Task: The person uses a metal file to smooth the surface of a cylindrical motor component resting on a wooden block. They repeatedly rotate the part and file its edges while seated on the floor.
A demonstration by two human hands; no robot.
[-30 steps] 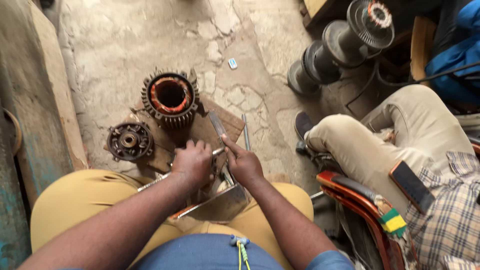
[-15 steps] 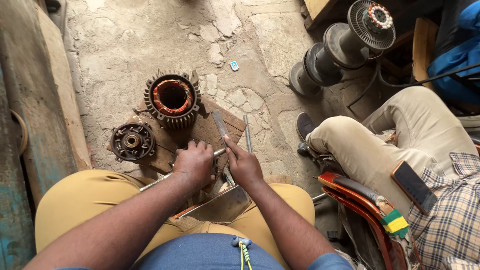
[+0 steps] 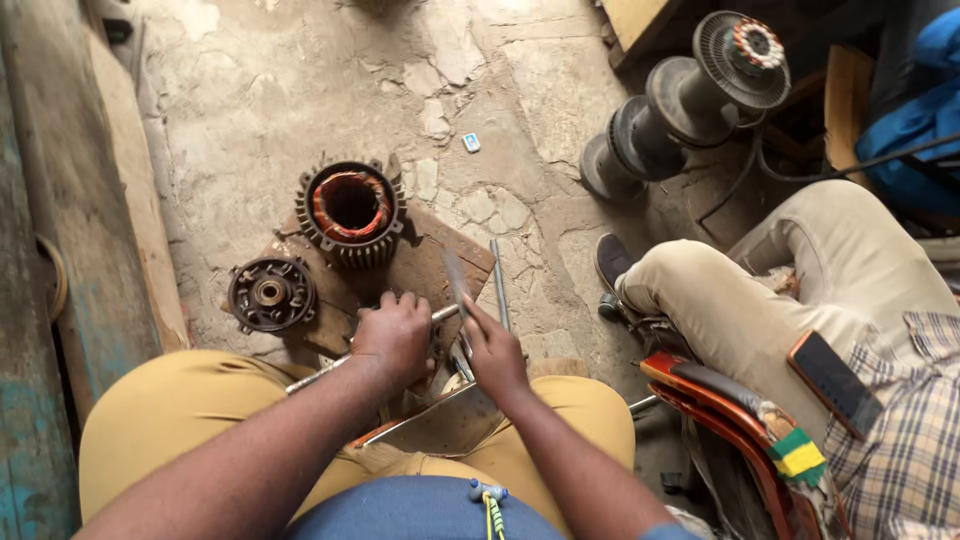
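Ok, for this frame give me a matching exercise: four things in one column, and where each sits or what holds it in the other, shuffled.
Things:
1. motor stator with copper windings
2. round end cover
3. metal rod
4. phone

Places:
A. on the lap of the seated person in the checked shirt
B. gripped by the left hand
C. upright on the wooden board
D. flat by the board's left corner, beside the stator

Pairs: 1-C, 2-D, 3-B, 4-A

left hand (image 3: 395, 335) fisted, right hand (image 3: 492, 352) pinching
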